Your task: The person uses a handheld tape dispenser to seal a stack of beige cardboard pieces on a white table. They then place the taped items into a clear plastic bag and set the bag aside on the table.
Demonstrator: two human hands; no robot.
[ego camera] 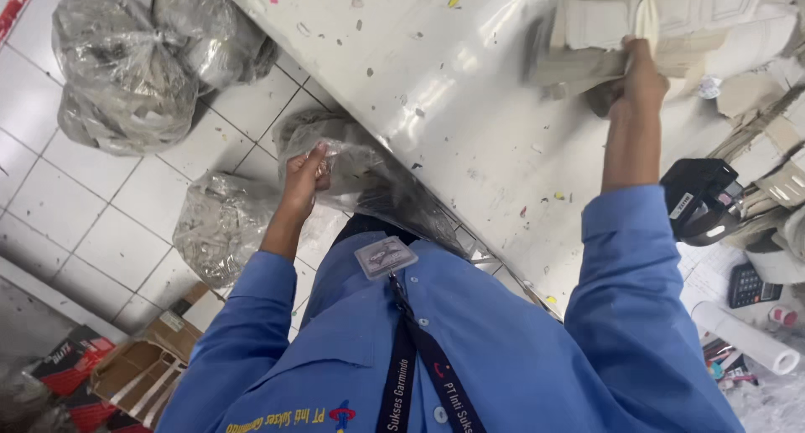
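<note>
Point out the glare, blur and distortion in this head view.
Head view: overhead light glares in a streak on the glossy white speckled table; the tied bundle of cream fabric pieces under the right hand is motion-blurred; the wide lens tilts the floor tiles.

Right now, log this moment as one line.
left hand: grips clear plastic bag | right hand: grips tied fabric bundle | white table

Cream cloth bundle (pixel 662 22), speckled white table (pixel 453 106), blue sleeves (pixel 637 316).

Bare table (pixel 470 106) between bag (pixel 369 177), bundle (pixel 662 31)
</note>
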